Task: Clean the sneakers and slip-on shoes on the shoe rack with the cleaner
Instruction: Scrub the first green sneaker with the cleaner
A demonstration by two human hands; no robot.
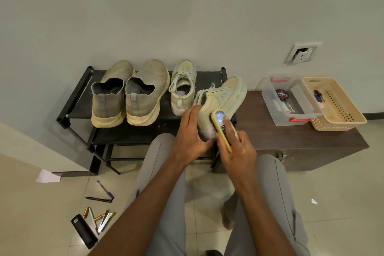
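Two beige slip-on shoes (108, 102) (145, 97) stand heels toward me on the black shoe rack (79, 93). A pale green laced sneaker (184, 87) stands beside them. Its mate, the second sneaker (222, 97), is tilted at the rack's right end. My left hand (190, 133) grips this sneaker at its heel and collar. My right hand (236, 145) holds a yellow cleaner applicator (221, 124) with a dark label, index finger along its back, pressed against the sneaker's heel side.
A dark wooden bench (301, 139) adjoins the rack on the right, bearing a clear plastic box (286, 102) with a polish tin and a beige basket (334, 104). Pens, markers and a black case (84, 230) lie on the tiled floor at lower left. My knees fill the foreground.
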